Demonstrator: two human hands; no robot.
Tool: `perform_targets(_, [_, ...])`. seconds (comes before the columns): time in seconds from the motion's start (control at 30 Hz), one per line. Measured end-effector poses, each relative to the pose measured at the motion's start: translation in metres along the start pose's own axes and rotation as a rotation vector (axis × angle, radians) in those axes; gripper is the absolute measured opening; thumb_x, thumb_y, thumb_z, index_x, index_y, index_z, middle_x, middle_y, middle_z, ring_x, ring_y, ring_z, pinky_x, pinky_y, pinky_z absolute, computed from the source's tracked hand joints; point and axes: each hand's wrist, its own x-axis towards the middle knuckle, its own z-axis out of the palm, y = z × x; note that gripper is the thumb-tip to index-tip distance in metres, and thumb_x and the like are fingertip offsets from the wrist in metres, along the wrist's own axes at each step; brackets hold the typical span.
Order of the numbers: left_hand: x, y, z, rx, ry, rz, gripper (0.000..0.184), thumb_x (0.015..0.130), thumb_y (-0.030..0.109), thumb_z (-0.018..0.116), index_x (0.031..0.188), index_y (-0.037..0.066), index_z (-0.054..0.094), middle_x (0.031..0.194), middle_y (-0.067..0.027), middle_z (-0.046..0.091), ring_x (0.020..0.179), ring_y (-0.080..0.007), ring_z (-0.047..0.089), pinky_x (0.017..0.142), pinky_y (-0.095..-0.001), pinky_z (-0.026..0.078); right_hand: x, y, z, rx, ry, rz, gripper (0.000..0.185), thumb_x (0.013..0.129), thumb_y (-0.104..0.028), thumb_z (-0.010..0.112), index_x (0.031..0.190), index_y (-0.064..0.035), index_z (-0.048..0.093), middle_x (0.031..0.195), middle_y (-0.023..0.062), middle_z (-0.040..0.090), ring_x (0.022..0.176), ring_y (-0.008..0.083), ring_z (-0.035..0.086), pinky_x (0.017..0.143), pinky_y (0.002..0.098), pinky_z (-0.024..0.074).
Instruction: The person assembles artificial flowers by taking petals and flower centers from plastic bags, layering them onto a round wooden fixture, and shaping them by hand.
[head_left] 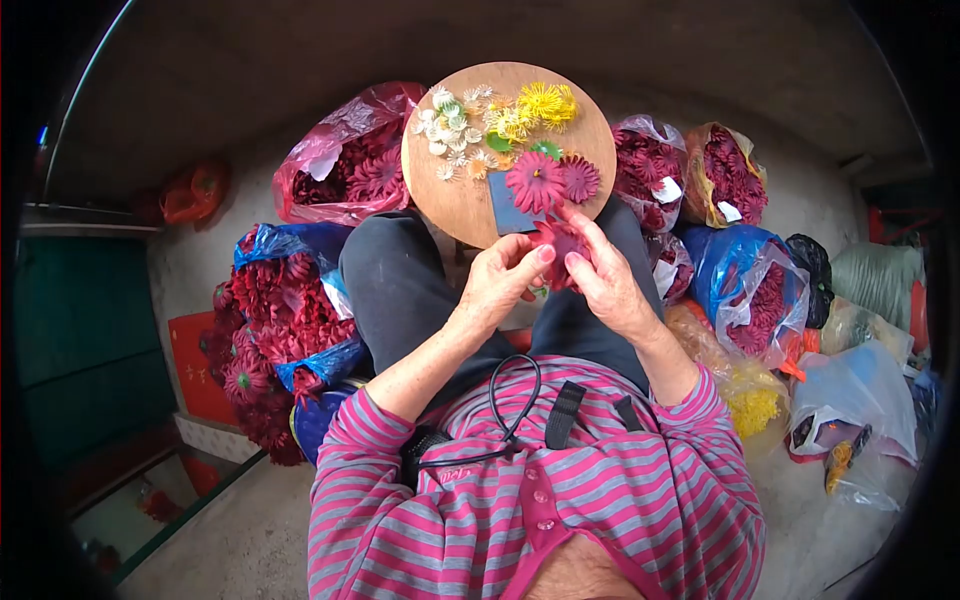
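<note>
Between my two hands, just over my lap, is a dark red artificial flower (562,248). My left hand (502,277) pinches its left side between thumb and fingers. On the other side my right hand (610,280) grips the petals, with its index finger stretched toward the table. Right beyond my fingertips, a red flower head (535,183) lies over a dark blue square pad (507,210), and a darker red flower head (579,180) lies beside it. The underside of the held flower is mostly hidden by my fingers.
The round wooden table (430,195) also carries yellow flower pieces (545,103), pale cream pieces (440,125) and green ones. Bags of red flowers surround me: a pink bag (310,200), blue bags (345,240) (720,260) and a clear bag (650,140).
</note>
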Motion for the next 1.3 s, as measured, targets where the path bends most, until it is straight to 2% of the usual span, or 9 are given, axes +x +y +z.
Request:
perform_targets(0.03, [0.001, -0.002, -0.001, 0.004, -0.004, 0.012, 0.023, 0.09, 0.025, 0.062, 0.099, 0.003, 0.06, 0.077, -0.0022, 0.06, 0.064, -0.0077, 0.054, 0.055, -0.0183, 0.044, -0.001, 0.0, 0.001, -0.138, 0.018, -0.059, 0.049, 0.092, -0.012, 0.05, 0.138, -0.0034, 0.036, 0.111, 0.0077, 0.059, 0.084, 0.0143, 0.055, 0.072, 0.0241, 0.0475])
perform_targets(0.23, [-0.004, -0.001, -0.01, -0.189, -0.03, -0.043, 0.022, 0.09, 0.024, 0.062, 0.1, 0.004, 0.06, 0.078, -0.0029, 0.061, 0.064, -0.0085, 0.056, 0.056, -0.0188, 0.045, -0.001, 0.016, -0.017, -0.062, 0.1, -0.017, 0.049, 0.092, -0.01, 0.051, 0.139, -0.0017, 0.038, 0.12, 0.01, 0.057, 0.083, 0.0133, 0.055, 0.071, 0.0236, 0.0456])
perform_targets(0.37, [-0.015, 0.009, -0.012, -0.371, -0.015, -0.146, 0.019, 0.09, 0.022, 0.063, 0.097, 0.005, 0.061, 0.077, -0.0031, 0.061, 0.065, -0.0093, 0.057, 0.058, -0.0191, 0.046, -0.009, -0.005, -0.011, -0.917, 0.066, -0.689, 0.044, 0.092, -0.011, 0.053, 0.133, -0.0009, 0.045, 0.108, 0.0091, 0.061, 0.085, 0.0114, 0.055, 0.072, 0.0252, 0.0467])
perform_targets(0.57, [-0.033, 0.021, -0.001, -0.305, -0.071, -0.171, 0.019, 0.092, 0.024, 0.06, 0.098, 0.006, 0.061, 0.08, -0.004, 0.062, 0.071, -0.0077, 0.056, 0.064, -0.0201, 0.047, -0.007, 0.019, 0.003, -0.595, 0.026, -0.574, 0.029, 0.092, -0.013, 0.058, 0.118, -0.001, 0.056, 0.095, 0.0058, 0.061, 0.08, 0.0089, 0.055, 0.07, 0.024, 0.0467])
perform_targets(0.7, [-0.034, 0.035, 0.002, -0.077, 0.093, 0.017, 0.019, 0.092, 0.022, 0.061, 0.1, 0.005, 0.061, 0.086, -0.0033, 0.062, 0.078, -0.0073, 0.056, 0.071, -0.0184, 0.045, -0.007, -0.004, 0.009, -0.003, 0.078, 0.026, 0.015, 0.091, -0.012, 0.06, 0.101, -0.0017, 0.061, 0.087, 0.0026, 0.062, 0.074, 0.0068, 0.054, 0.066, 0.0206, 0.0455])
perform_targets(0.9, [-0.008, 0.048, -0.002, -0.034, 0.069, 0.198, 0.016, 0.092, 0.017, 0.06, 0.097, 0.002, 0.059, 0.082, -0.0007, 0.058, 0.069, -0.005, 0.05, 0.064, -0.0172, 0.043, 0.024, -0.03, 0.008, -0.048, 0.15, -0.118, 0.013, 0.09, -0.013, 0.062, 0.099, -0.0027, 0.061, 0.082, -0.0011, 0.061, 0.067, 0.0047, 0.051, 0.062, 0.0169, 0.0422])
perform_targets(1.07, [0.029, 0.058, 0.0, -0.124, 0.063, 0.37, 0.015, 0.092, 0.013, 0.059, 0.103, 0.002, 0.059, 0.096, -0.0017, 0.062, 0.083, -0.0072, 0.055, 0.077, -0.0169, 0.045, 0.066, -0.033, -0.001, 0.021, 0.203, -0.182, 0.013, 0.09, -0.013, 0.062, 0.097, -0.0026, 0.061, 0.083, -0.0002, 0.061, 0.071, 0.0045, 0.051, 0.065, 0.0161, 0.0425])
perform_targets(1.2, [0.041, 0.057, 0.009, -0.099, 0.141, 0.462, 0.012, 0.093, 0.012, 0.057, 0.096, 0.001, 0.058, 0.083, -0.0012, 0.058, 0.068, -0.0053, 0.048, 0.062, -0.0178, 0.043, 0.075, -0.031, -0.003, 0.045, 0.224, -0.207, 0.013, 0.09, -0.013, 0.062, 0.096, -0.0021, 0.062, 0.084, 0.0005, 0.061, 0.074, 0.0049, 0.052, 0.069, 0.0165, 0.0435])
perform_targets(1.3, [0.039, 0.055, 0.01, -0.052, 0.176, 0.502, 0.011, 0.093, 0.012, 0.057, 0.096, 0.001, 0.059, 0.083, -0.0012, 0.058, 0.068, -0.0053, 0.048, 0.062, -0.0181, 0.042, 0.075, -0.028, -0.002, 0.012, 0.244, -0.207, 0.012, 0.09, -0.013, 0.062, 0.096, -0.002, 0.062, 0.085, 0.0006, 0.062, 0.075, 0.0052, 0.053, 0.069, 0.0167, 0.0439])
